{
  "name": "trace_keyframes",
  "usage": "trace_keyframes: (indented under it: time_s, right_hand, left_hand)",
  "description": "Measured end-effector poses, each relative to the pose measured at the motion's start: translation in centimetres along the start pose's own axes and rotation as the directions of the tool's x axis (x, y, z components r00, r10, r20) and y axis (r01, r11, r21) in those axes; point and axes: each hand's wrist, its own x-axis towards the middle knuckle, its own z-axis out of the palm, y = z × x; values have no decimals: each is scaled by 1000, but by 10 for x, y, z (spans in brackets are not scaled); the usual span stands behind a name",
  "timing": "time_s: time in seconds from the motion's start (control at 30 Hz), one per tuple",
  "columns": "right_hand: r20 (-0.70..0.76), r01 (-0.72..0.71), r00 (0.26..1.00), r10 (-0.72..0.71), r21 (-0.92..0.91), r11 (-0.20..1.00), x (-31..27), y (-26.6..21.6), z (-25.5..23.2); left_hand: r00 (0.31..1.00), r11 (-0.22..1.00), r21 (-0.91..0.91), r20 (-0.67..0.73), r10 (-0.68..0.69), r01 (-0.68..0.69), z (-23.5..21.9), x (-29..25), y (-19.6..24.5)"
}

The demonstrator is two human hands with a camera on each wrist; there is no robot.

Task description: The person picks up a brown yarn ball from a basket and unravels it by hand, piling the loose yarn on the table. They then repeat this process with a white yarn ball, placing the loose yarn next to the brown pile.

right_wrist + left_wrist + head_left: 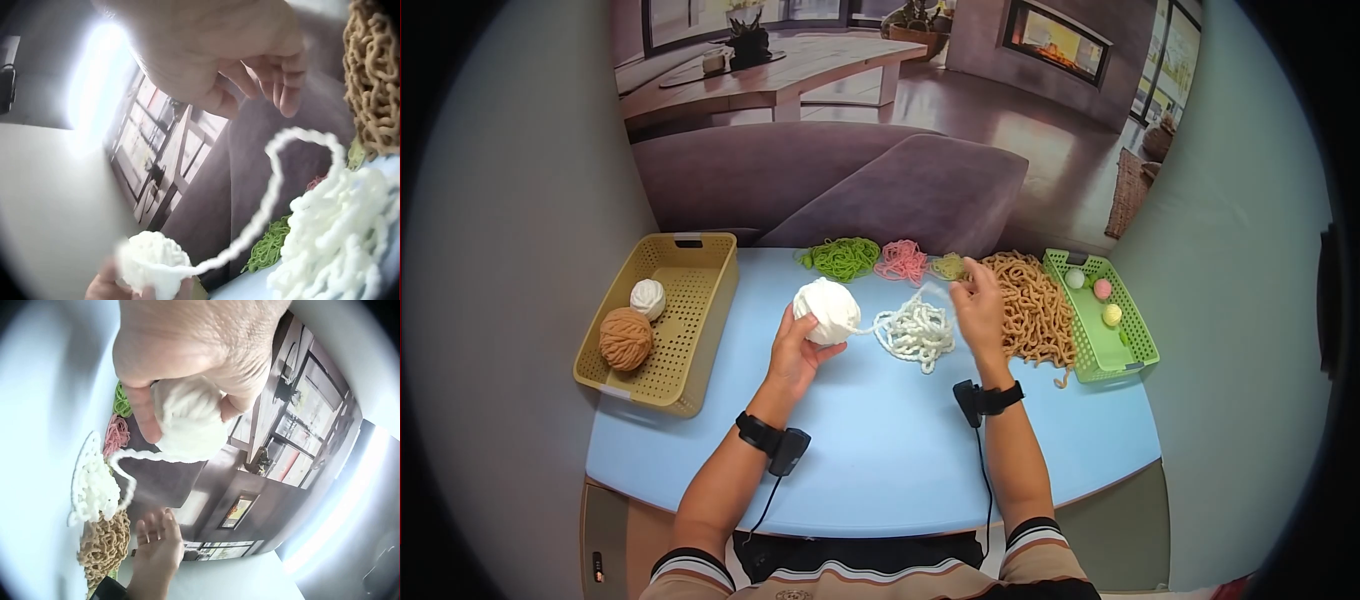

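Note:
A white yarn ball (827, 311) is gripped in the left hand (798, 358), fingers and thumb curled round it. From the ball a thick white strand (240, 240) arcs down to a loose white yarn heap (916, 332) on the blue table. Above and right of that heap the right hand (980, 308) is raised; in the right wrist view its fingers (290, 87) are loosely bent, with the strand's loop below them and not touching. The left wrist view shows the ball (187, 419) between fingers and thumb, and the right hand (157, 547) beyond with relaxed fingers.
A tan basket (718, 300) with a white ball (648, 298) and a brown ball (626, 339) stands left. Green (842, 258), pink (902, 261) and yellow-green (948, 266) yarn lie at the back. Brown yarn (1030, 310) lies beside a green basket (1115, 368) holding small balls at right.

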Motion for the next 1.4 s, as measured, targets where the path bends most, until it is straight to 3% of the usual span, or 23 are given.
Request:
trace_keyframes:
  time_s: [0.07,0.13,0.23,0.33,0.43,0.53,0.67,0.8,0.93,1.13,1.23,1.33,1.37,1.4]
  right_hand:
    - [188,22,982,-32,54,998,-10,-32,10]
    - [460,-89,887,33,99,991,-29,-51,27]
    - [516,-1,856,31,-58,998,-51,-105,33]
    - [373,211,910,-179,-47,976,-56,-99,39]
    - [369,206,907,-203,33,978,-53,-94,38]
    - [272,167,947,-170,34,985,-48,-89,34]
    - [14,124,992,-124,-52,991,-30,-68,23]
    - [-47,-36,999,28,-184,982,-13,-28,8]
    - [-41,-132,991,126,-340,931,-8,1,1]
    - [-102,-247,969,225,-363,899,-5,18,-5]
    - [-84,33,995,-61,-301,953,-6,20,-3]
    - [126,30,991,-40,82,996,-13,-10,15]
    - [327,-149,941,81,189,971,-18,-31,19]
    - [524,-340,835,166,254,906,-27,-52,23]
  left_hand:
    - [1000,1000,24,30,9,-9,3,-1,2]
    - [998,998,53,53,19,-22,4,-2,2]
    - [997,996,83,74,38,-44,5,-3,2]
    - [996,995,86,88,35,-43,9,-5,4]
    - [992,992,126,126,-18,2,8,-6,4]
    - [974,991,122,212,-78,53,5,-6,2]
    - [946,996,66,316,-72,53,10,-11,5]
    - [921,997,43,382,-76,65,10,-13,6]
    - [946,1000,5,323,-23,23,8,-12,5]
    - [985,996,4,149,88,-89,9,-6,8]
    - [988,997,-21,133,76,-74,7,-6,13]
    - [981,997,-58,184,55,-45,6,-6,12]
    - [978,997,-64,196,65,-53,8,-8,11]
    - [975,996,-69,208,73,-60,10,-9,12]
